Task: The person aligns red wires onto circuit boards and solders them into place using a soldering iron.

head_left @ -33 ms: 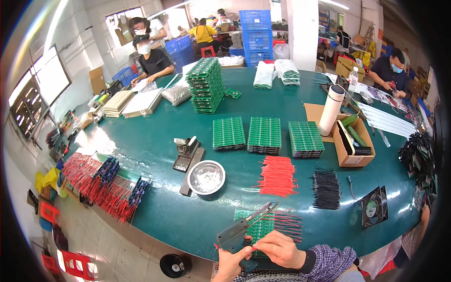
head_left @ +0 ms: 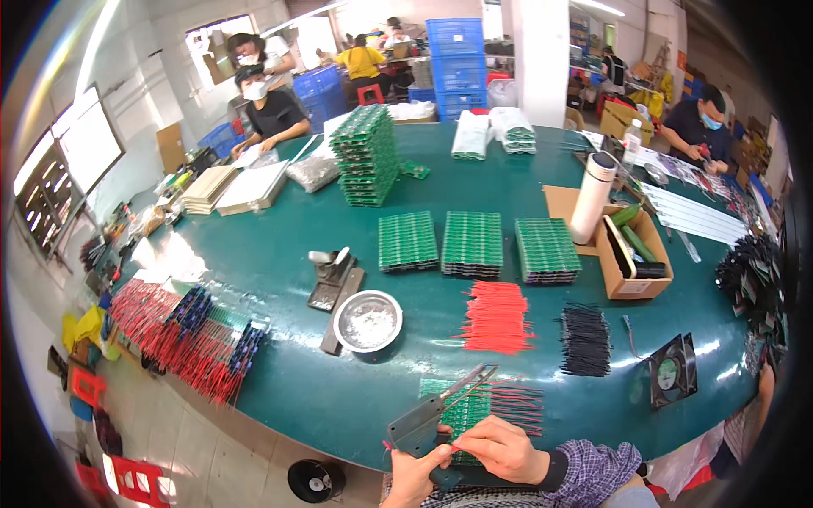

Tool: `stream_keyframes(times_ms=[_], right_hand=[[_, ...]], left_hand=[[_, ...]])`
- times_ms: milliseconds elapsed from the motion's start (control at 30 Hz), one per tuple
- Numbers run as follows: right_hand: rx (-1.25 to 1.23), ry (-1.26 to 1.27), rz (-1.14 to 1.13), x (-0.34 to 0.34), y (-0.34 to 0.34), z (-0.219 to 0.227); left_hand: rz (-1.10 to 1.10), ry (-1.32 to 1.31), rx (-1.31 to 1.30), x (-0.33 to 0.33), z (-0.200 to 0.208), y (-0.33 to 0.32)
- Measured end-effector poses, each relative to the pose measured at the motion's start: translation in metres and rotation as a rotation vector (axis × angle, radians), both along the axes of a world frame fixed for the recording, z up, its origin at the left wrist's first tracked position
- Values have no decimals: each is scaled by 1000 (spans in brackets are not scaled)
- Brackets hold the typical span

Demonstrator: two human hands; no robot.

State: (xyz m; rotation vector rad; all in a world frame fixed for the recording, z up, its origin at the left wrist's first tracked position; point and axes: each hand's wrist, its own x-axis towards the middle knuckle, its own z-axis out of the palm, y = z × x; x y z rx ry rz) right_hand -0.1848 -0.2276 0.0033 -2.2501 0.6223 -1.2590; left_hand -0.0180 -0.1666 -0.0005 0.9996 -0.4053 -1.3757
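My left hand (head_left: pixel 412 477) is closed round the dark handheld soldering gun (head_left: pixel 417 426), whose long metal tip slants up to the right. Close beside it, my right hand (head_left: pixel 506 450) pinches a small red wire (head_left: pixel 458 448) between thumb and fingers. Beneath both hands lies a green circuit board panel (head_left: pixel 464 416), partly covered by the tool and my fingers. Several red wires (head_left: pixel 518 405) stick out from the panel's right side. The tip crosses above the panel; whether it touches anything there cannot be made out.
Beyond my hands are a red wire pile (head_left: pixel 494 317), a black wire pile (head_left: pixel 585 340), a metal bowl (head_left: pixel 367 322) and a soldering stand (head_left: pixel 331 279). Board stacks (head_left: pixel 472 241) stand farther back. A fan (head_left: pixel 673 373) is at right; wired boards (head_left: pixel 182 330) lie left. Co-workers sit around.
The whole scene sits slightly farther left in the picture. Both hands keep their hold on the soldering gun and the red wire.
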Motion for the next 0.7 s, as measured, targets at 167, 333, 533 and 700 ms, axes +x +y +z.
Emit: stream_keyframes(times_ms=[167,333,533,700], right_hand=[[6,49,52,1,4,-1],[-28,-73,56,4,2,9],[-21,-81,35,-1,8,8],[-5,-119,62,-2,7,-1]], left_hand=[[-42,-337,82,4,6,3],[22,-170,-35,6,-10,4],[-42,-170,-83,5,-16,7],[-50,-166,-89,5,-14,6]])
